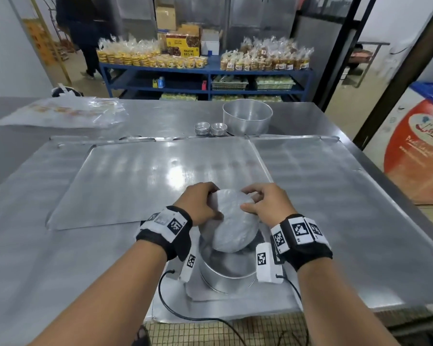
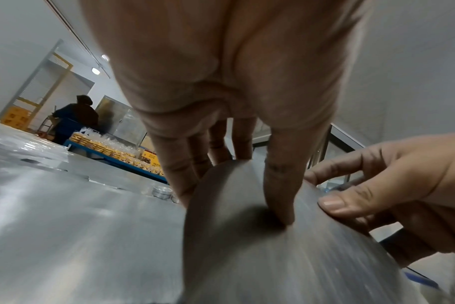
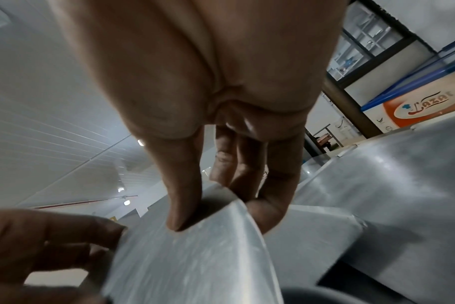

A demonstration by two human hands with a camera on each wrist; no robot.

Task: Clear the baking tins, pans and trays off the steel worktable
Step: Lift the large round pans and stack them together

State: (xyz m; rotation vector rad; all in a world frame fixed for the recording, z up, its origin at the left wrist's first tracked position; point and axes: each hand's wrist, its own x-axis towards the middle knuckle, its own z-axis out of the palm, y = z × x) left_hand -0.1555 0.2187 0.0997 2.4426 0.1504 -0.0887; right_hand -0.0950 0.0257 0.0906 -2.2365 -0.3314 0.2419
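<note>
A round flat metal disc (image 1: 231, 221) is held tilted between both hands, its near end dipping into the mouth of a round cake tin (image 1: 225, 277) at the table's near edge. My left hand (image 1: 211, 202) pinches the disc's left rim, with the thumb on top of the disc (image 2: 247, 257) and the fingers (image 2: 185, 174) behind the rim. My right hand (image 1: 248, 199) pinches the right rim the same way, its thumb pressing the face of the disc (image 3: 195, 257). The tin stands on a small flat sheet (image 1: 198, 294).
Two large flat baking trays (image 1: 148, 183) (image 1: 335, 196) cover the steel worktable (image 1: 35, 258). At the back stand a bigger round tin (image 1: 247, 118) and two stacks of small tart tins (image 1: 202, 128). Plastic bags (image 1: 60, 113) lie far left. A person (image 1: 80, 33) stands by the blue shelves (image 1: 205, 71).
</note>
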